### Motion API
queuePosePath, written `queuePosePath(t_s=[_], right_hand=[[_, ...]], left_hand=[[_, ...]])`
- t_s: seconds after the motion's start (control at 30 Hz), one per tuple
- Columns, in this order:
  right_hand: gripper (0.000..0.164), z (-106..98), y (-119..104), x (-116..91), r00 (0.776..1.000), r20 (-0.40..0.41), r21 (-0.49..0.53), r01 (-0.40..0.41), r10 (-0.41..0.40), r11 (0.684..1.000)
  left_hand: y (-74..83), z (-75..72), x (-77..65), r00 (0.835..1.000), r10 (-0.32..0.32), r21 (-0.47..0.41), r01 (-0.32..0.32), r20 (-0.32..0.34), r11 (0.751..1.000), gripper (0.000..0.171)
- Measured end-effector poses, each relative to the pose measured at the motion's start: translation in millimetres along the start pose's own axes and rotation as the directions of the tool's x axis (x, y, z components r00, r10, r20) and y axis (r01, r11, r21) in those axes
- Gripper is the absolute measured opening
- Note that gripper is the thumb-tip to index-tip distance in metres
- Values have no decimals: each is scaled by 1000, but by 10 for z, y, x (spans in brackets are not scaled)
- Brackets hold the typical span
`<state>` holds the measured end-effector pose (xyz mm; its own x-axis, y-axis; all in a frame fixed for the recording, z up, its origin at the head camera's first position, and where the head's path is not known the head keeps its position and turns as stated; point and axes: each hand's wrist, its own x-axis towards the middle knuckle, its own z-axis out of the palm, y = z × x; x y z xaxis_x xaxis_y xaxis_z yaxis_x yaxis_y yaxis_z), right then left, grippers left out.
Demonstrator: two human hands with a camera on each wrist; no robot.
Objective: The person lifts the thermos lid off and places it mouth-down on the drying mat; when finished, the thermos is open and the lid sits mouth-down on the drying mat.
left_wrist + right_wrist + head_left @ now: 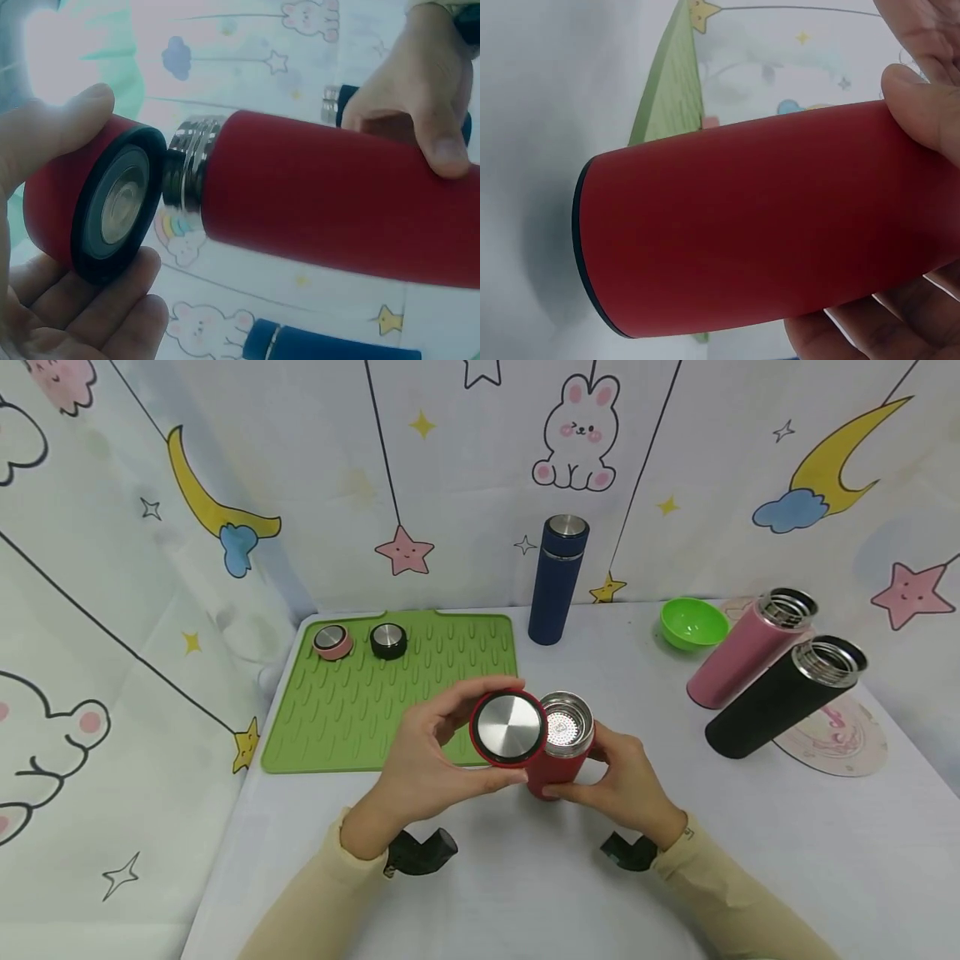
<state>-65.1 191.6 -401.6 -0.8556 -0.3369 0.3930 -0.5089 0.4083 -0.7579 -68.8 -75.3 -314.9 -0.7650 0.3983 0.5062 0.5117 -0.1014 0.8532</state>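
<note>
My left hand [431,758] grips a red thermos lid [508,727] by its sides, thumb and fingers round it. Its brushed steel top faces the head camera; the hollow underside [124,196] shows in the left wrist view. Close beside it, my right hand [628,774] holds the red thermos [553,770] round its body. The thermos is uncapped, with a bare steel neck [196,161] and a perforated strainer [564,727] inside the mouth. Lid and neck overlap in the left wrist view. A black-edged base [581,247] shows in the right wrist view.
A green drying mat [330,735] at the left bears a pink lid [332,643] and a black lid [388,642]. Behind stands a capped navy thermos [557,585]. A green bowl [693,625], an uncapped pink thermos [738,660], an uncapped black thermos [776,706] and a round patterned mat [855,747] are right.
</note>
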Motion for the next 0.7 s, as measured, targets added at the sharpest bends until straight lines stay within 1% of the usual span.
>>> queuePosePath(t_s=[0.13, 0.2, 0.33, 0.43, 0.53, 0.63, 0.7], right_hand=[[75, -36, 44, -9, 998, -27, -42, -58, 56, 997], [77, -59, 72, -8, 996, -40, -62, -86, 83, 994], [79, -114, 146, 7, 987, -70, -63, -151, 147, 986], [78, -165, 216, 29, 975, -102, -49, -204, 198, 978], [77, -230, 288, 61, 960, -139, -60, -254, 243, 965], [74, -296, 358, 92, 941, -173, -84, -309, 292, 947], [73, -336, 403, 114, 927, -193, -91, -344, 322, 935]], left_hand=[[-65, -57, -64, 999, -33, 16, 33, -23, 999, 79], [-100, -90, -102, 997, -65, 22, 66, -32, 998, 78], [-174, -175, -192, 990, -132, 45, 135, -54, 990, 78], [-243, -254, -264, 984, -163, 62, 167, -74, 984, 79], [-324, -347, -340, 977, -186, 86, 195, -103, 977, 78], [-419, -450, -433, 966, -219, 121, 236, -141, 964, 77], [-482, -523, -504, 953, -247, 151, 274, -173, 950, 76]])
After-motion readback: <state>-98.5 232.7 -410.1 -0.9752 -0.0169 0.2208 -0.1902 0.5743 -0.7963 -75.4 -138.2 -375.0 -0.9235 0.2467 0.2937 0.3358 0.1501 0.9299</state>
